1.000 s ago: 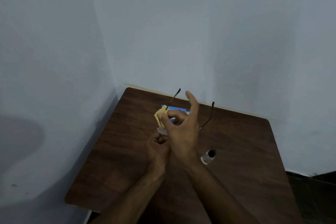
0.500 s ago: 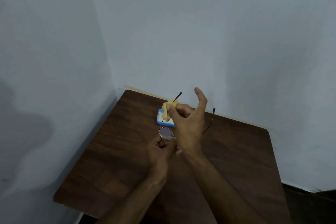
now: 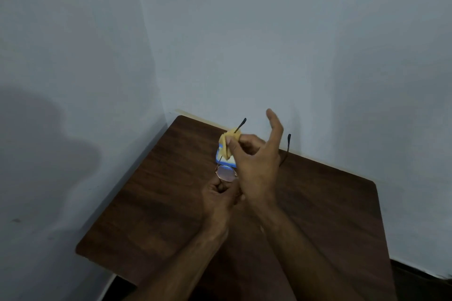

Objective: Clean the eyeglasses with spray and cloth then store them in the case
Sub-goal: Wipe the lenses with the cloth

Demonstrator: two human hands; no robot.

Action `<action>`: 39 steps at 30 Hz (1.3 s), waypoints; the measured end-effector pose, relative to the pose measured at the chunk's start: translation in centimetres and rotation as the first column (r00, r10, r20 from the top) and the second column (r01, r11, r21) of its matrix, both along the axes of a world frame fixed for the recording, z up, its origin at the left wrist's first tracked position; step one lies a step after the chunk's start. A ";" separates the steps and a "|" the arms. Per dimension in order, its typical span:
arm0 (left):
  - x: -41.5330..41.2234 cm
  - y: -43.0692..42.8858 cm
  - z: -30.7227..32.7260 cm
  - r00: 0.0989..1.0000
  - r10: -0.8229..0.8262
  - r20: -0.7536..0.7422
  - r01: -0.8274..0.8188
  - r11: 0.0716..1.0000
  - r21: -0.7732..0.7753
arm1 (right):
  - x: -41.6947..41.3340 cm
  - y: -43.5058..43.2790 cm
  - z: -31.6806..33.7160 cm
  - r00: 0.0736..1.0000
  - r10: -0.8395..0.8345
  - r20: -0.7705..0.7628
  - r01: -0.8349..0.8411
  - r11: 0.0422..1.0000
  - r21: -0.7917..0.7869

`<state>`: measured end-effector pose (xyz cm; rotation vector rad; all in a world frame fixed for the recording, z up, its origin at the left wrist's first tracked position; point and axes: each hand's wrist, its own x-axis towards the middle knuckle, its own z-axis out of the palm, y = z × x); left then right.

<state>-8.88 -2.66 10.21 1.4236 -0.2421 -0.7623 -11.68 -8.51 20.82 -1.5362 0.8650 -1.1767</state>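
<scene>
Head view: glasses [image 3: 226, 173] held above table [image 3: 159, 215], pinched at the frame by left hand [image 3: 217, 195]; cloth [image 3: 225, 145] pinched round one temple by right hand [image 3: 256, 168]. Risk of bending that thin temple, or twisting frame out of left grip, through hard rubbing.

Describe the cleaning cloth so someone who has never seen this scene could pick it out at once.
Find the dark wooden table in the corner of the pale walls, then the right hand raised over its far side. The cloth is the crumpled wad pinched at that hand's fingertips, against a temple arm of the eyeglasses; it is the only yellow thing there.
</scene>
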 end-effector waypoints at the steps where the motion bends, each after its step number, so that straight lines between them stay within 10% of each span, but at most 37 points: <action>1: -0.1 -0.2 -0.5 0.999 -0.016 -0.046 0.014 0.999 -0.042 | 0.0 -0.5 0.1 0.999 -0.023 0.035 0.022 0.999 0.028; 8: -0.3 -0.1 -0.5 0.975 0.030 -0.218 -0.059 0.990 -0.128 | -1.2 -2.8 1.4 0.977 -0.120 0.174 0.080 0.972 0.220; 15: 2.7 0.3 -0.9 0.960 0.086 -0.265 -0.131 0.979 -0.156 | -4.6 -0.6 -1.2 0.953 -0.091 0.289 0.073 0.995 0.071; 29: 8.9 2.5 -0.4 0.947 -0.047 -0.319 -0.006 0.987 -0.161 | -7.4 3.9 -24.4 0.903 -0.026 -0.428 0.197 0.912 0.360; 39: 11.8 2.8 -1.6 0.927 -0.124 -0.355 0.087 0.989 -0.119 | -5.9 4.2 -23.2 0.700 -0.055 -0.712 0.163 0.983 0.084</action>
